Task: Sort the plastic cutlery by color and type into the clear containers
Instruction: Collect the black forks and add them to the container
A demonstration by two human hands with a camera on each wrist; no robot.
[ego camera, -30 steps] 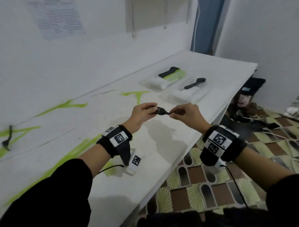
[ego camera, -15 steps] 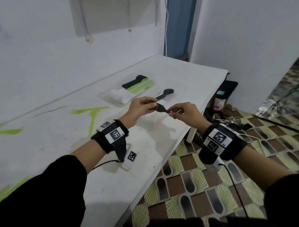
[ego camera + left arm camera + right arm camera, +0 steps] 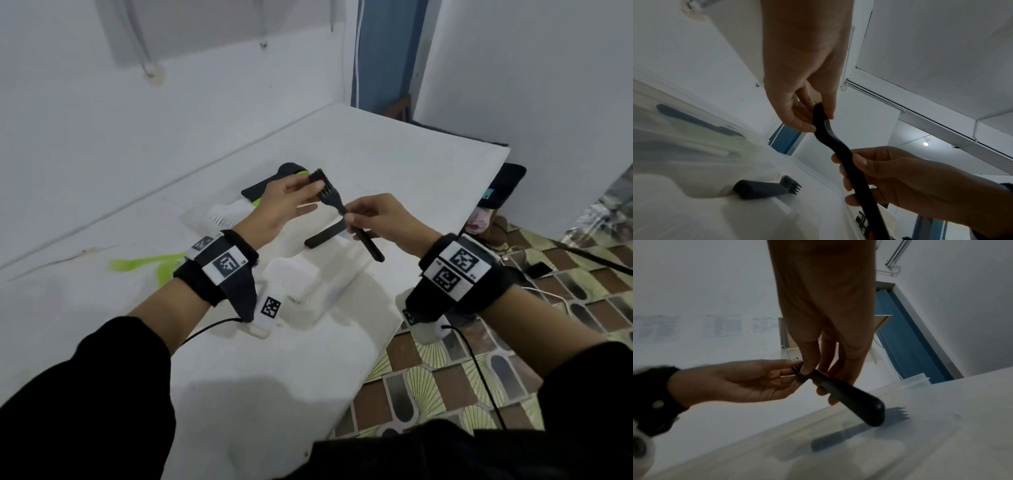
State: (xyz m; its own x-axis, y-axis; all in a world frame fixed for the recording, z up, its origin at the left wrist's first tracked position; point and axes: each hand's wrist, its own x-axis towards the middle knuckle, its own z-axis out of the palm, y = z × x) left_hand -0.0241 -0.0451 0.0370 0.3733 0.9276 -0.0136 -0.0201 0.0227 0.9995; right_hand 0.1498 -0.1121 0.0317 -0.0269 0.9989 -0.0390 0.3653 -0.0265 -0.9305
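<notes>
The left hand [image 3: 279, 202] pinches the tines of a black fork [image 3: 337, 205]. The right hand [image 3: 383, 219] pinches its handle. Below both hands lies a clear container [image 3: 346, 274] holding another black fork [image 3: 325, 234].

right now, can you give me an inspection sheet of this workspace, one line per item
surface: white table, green paint marks near the left wrist.
job's things: black fork held in the air by both hands; a second black fork lies in the near clear container; the far clear container holds black, green and white pieces.
clutter: nothing seen on the table.
grippers: left hand pinches the tines; right hand grips the handle.
cables: a black lead hangs from each wrist unit; more cables on the floor.
surroundings: white walls, blue door, patterned floor tiles.
</notes>
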